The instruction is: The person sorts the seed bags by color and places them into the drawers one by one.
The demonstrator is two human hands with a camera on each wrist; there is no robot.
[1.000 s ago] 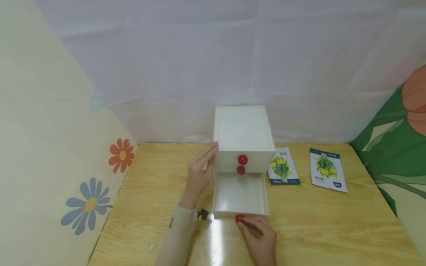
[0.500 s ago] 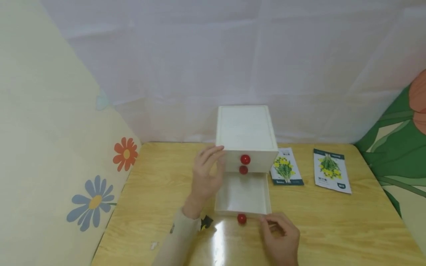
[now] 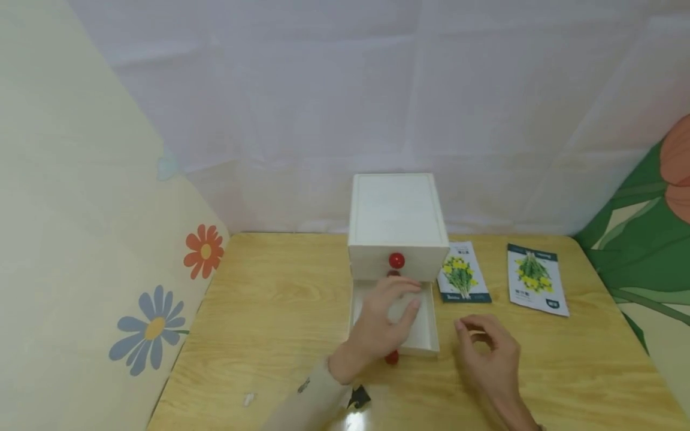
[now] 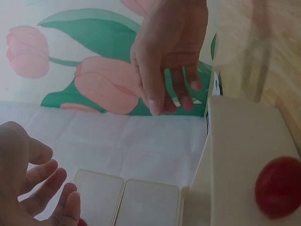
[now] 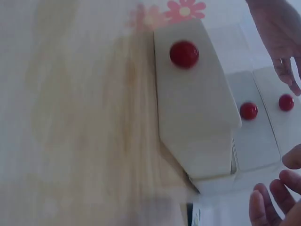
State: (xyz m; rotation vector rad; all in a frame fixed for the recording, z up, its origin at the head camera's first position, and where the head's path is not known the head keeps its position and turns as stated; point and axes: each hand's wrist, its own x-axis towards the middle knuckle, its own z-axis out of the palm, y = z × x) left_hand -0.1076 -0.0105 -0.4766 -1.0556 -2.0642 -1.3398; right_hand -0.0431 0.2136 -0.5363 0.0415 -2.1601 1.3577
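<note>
Now right hand [image 3: 492,358] is drifting off the red knob [image 3: 392,358], hanging at four o'clock of the drawer [image 3: 422,351], fingers loosely curved, gripping nothing. Left hand [image 3: 377,320], gone from the white cabinet [image 3: 396,206], is hovering over the drawer, thumb and fingers apart. Drawer is standing pulled out at cabinet's six o'clock; seemingly its inside is lying accessible.

Couldn't pin it down as a home or an office tbh, but it looked like a little makeshift booth: a wood-grain table [image 3: 280,299] boxed in on three sides. Plain pale cloth [image 3: 377,114] with creases all over hung behind the back edge, a cream sheet [image 3: 91,209] with red and blue flowers ran along the left edge, and a big tulip print [image 3: 641,251] flanked the right edge from the far right corner.
</note>
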